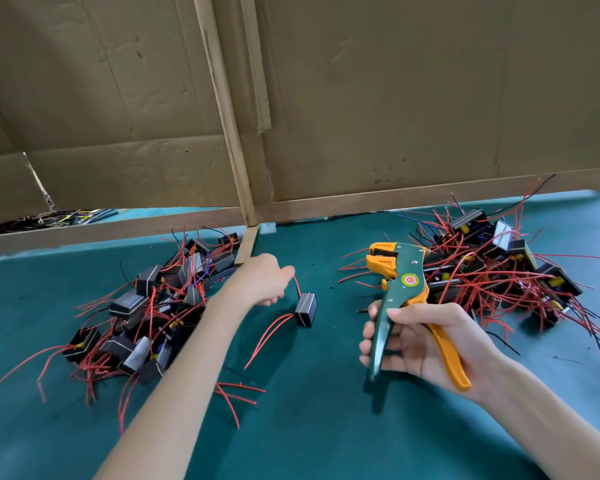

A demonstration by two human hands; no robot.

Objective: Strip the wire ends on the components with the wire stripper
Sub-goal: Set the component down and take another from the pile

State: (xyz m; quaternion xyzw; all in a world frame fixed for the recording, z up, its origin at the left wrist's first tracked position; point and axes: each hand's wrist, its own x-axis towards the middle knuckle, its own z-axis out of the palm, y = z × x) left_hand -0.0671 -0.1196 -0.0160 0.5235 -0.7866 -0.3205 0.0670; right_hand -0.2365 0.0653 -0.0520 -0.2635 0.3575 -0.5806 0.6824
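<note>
On the left of the green mat (309, 427) lies a pile (146, 313) of black components with red wires tangled through it, reaching back to the foot of a wooden post (229, 133). A few loose red wires (236, 393) lie on the mat just right of the pile, near the left forearm. The left hand (262, 282) is stretched out over the middle of the mat, fingers curled in, thumb and forefinger pinching the top of a short red wire (297, 284). From that wire hangs one component (306, 309), a small black block just right of the hand; whether it touches the mat I cannot tell. Two longer red leads trail from its lower left side down onto the mat. Further right, the right hand (426, 341) holds the stripper (400, 299) upright above the mat, well apart from the component. Its fingers are curled round the green handle with the thumb laid across it, and the orange handle rests against the palm; the two handles stand spread apart. The tool's orange head points up and to the left. Behind the stripper a second heap (499, 265) of components and red wires covers the right of the mat. A cardboard wall (430, 98) stands along the back.
</note>
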